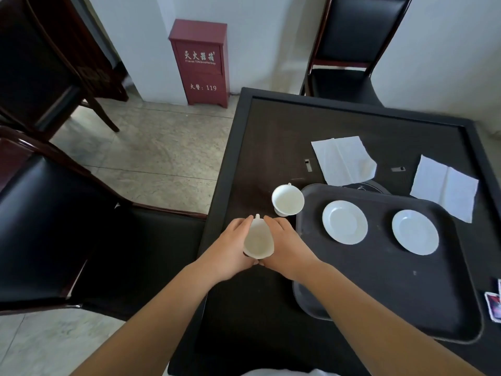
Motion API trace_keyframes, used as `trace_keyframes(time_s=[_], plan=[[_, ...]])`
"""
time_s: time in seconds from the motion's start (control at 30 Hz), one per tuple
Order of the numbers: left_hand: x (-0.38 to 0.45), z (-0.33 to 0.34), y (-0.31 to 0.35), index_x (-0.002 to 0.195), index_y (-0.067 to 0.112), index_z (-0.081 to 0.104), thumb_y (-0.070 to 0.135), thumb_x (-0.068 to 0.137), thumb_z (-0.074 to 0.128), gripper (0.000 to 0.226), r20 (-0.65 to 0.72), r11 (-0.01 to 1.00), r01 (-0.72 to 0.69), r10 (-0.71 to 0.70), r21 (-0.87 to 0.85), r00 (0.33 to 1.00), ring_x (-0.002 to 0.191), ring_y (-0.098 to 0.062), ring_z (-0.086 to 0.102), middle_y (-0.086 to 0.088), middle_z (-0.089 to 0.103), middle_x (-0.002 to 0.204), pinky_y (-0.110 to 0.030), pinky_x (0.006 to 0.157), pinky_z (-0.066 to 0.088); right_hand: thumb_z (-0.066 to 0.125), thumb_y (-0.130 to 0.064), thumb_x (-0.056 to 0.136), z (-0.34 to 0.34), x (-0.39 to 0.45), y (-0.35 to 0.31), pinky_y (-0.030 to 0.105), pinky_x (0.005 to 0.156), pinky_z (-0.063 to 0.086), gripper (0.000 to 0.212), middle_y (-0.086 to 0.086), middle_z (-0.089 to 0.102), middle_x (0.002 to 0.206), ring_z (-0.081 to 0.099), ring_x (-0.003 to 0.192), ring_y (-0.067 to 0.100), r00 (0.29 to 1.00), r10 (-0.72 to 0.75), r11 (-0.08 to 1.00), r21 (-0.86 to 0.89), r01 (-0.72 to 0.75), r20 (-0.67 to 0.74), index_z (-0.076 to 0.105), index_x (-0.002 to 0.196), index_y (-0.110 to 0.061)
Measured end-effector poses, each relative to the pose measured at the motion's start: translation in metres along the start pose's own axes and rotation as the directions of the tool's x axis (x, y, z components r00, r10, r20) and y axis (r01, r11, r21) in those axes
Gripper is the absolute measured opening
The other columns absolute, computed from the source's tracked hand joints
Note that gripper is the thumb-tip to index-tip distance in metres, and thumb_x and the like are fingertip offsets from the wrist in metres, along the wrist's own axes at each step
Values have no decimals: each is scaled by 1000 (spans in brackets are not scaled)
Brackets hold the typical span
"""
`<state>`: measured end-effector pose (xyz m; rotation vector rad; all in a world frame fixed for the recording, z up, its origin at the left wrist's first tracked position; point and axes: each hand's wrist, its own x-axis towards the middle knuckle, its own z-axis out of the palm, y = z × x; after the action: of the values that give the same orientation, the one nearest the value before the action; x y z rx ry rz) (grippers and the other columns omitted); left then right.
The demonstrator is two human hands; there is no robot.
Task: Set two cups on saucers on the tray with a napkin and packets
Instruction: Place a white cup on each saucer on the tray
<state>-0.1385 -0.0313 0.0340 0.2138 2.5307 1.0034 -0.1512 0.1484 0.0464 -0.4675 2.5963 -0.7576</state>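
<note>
Cups (258,238): 2; saucers (344,222): 2, on tray (379,299); napkins (343,160): 2.

Cups, saucers, napkins and packets around a dark tray

Held cup (257,238) sits at 9 o'clock of the tray (379,308); second cup (288,199) at 10; two empty saucers (344,222) (415,232) inside; napkins (343,160) (444,187) at 12; packets (494,302) at 3.

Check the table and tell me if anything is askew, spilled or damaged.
Nothing spilled or broken. The nearer napkin lies crumpled with its lower edge overlapping the tray rim. Both saucers sit flat and empty. One cup stands upright beside the tray; both hands hold the other cup.
</note>
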Motion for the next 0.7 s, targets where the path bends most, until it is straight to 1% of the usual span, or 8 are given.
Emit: trace_keyframes(time_s=[0.1, 0.2, 0.33, 0.4, 0.47, 0.5, 0.6, 0.7], plan=[[-23, 13, 13, 148, 41, 11, 48, 71, 82, 105, -15, 1000, -15, 15, 0, 1000, 119, 2, 34, 16, 25, 147, -21, 90, 32, 84, -43, 71, 0, -34, 0, 26, 101, 30, 99, -7, 35, 143, 32, 131, 11, 999, 30, 998, 51, -29, -23, 22, 146, -25], [-44, 26, 27, 149, 40, 12, 48, 72, 82, 105, -23, 999, -46, 46, 5, 999, 120, 3, 33, 18, 25, 147, -20, 92, 32, 84, -45, 70, -2, -68, 4, 24, 100, 30, 105, -10, 30, 146, 35, 131, 10, 996, 86, 991, 105, -83, -29, 18, 150, -28], [-61, 45, 47, 150, 39, 13, 47, 71, 83, 105, -1, 996, -93, 93, -4, 996, 119, 6, 30, 22, 24, 145, -17, 91, 30, 85, -41, 69, -12, -111, 11, 22, 101, 28, 103, -12, 31, 146, 34, 132, 8, 994, 100, 983, 161, -91, -51, 22, 149, -29], [-65, 53, 60, 151, 39, 13, 46, 71, 83, 106, 36, 994, -113, 113, -5, 993, 120, 6, 29, 23, 23, 145, -19, 94, 30, 86, -41, 68, -20, -129, 15, 25, 103, 32, 95, -14, 37, 141, 35, 129, 5, 994, 89, 982, 175, -76, -65, 29, 144, -33], [-66, 62, 74, 151, 41, 13, 44, 71, 84, 106, 82, 990, -140, 139, 1, 987, 122, 5, 29, 22, 24, 146, -22, 97, 32, 87, -42, 67, -28, -147, 21, 26, 101, 36, 87, -20, 41, 129, 37, 122, 1, 992, 97, 980, 181, -82, -76, 36, 137, -36], [-67, 67, 82, 149, 43, 13, 43, 71, 84, 105, 102, 988, -152, 151, 4, 983, 124, 4, 30, 23, 25, 146, -24, 99, 32, 87, -42, 66, -32, -155, 24, 25, 98, 37, 85, -24, 40, 123, 38, 118, -1, 990, 109, 977, 191, -92, -84, 38, 135, -37], [-66, 82, 106, 145, 49, 12, 40, 72, 84, 104, 146, 984, -176, 173, 10, 974, 126, 3, 30, 24, 25, 145, -24, 99, 32, 87, -40, 66, -38, -180, 41, 20, 92, 34, 83, -30, 34, 112, 36, 110, -4, 983, 138, 973, 203, -112, -121, 40, 134, -35], [-62, 99, 129, 149, 45, 12, 41, 73, 84, 104, 171, 980, -194, 184, 41, 968, 124, 5, 28, 23, 25, 147, -22, 97, 31, 86, -41, 67, -45, -202, 63, 15, 88, 31, 85, -34, 33, 108, 35, 106, -7, 976, 154, 968, 220, -119, -151, 38, 137, -34]])
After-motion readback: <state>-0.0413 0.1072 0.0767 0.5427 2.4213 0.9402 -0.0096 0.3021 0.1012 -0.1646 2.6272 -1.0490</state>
